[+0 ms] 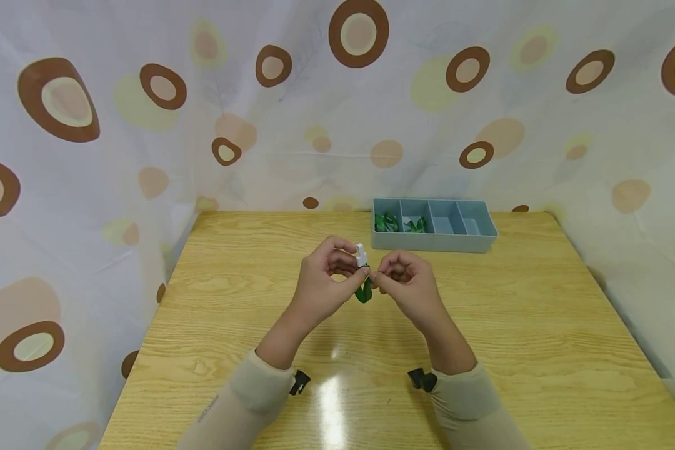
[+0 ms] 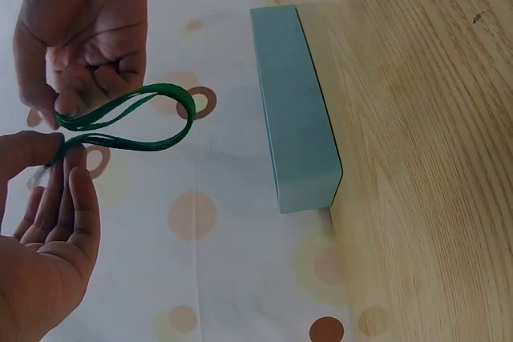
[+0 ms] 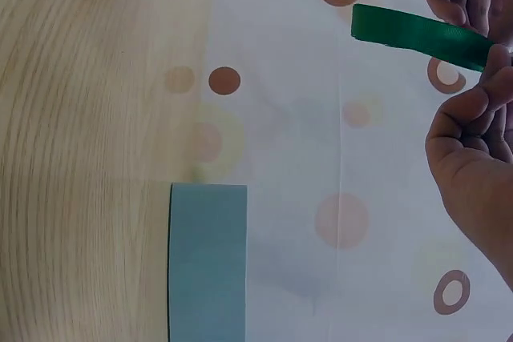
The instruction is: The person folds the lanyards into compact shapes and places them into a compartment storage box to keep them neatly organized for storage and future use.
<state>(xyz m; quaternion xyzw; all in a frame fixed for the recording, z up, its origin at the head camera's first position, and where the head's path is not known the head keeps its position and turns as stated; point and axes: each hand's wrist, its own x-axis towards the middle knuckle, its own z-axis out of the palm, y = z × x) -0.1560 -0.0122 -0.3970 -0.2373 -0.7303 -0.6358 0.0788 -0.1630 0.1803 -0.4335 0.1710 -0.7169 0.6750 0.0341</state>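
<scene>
A green ribbon lanyard (image 1: 364, 294), gathered into a hanging loop, is held in the air above the table. At its top sticks up a white plastic clip (image 1: 362, 255). My left hand (image 1: 327, 275) pinches the lanyard just below the clip between thumb and fingers. Close beside it, my right hand (image 1: 412, 282) pinches the ribbon with thumb and forefinger, its other fingers curled. In the left wrist view the folded strands of the ribbon (image 2: 186, 127) form a long narrow loop. The right wrist view shows the ribbon's (image 3: 409, 31) flat side; the clip is mostly hidden there.
A blue-grey divided tray (image 1: 435, 242) stands at the table's back edge, right of centre. Green ribbon pieces (image 1: 386, 222) lie in its two left compartments. The wood-grain table (image 1: 247, 262) meets a patterned cloth (image 1: 292, 131) behind and at the sides.
</scene>
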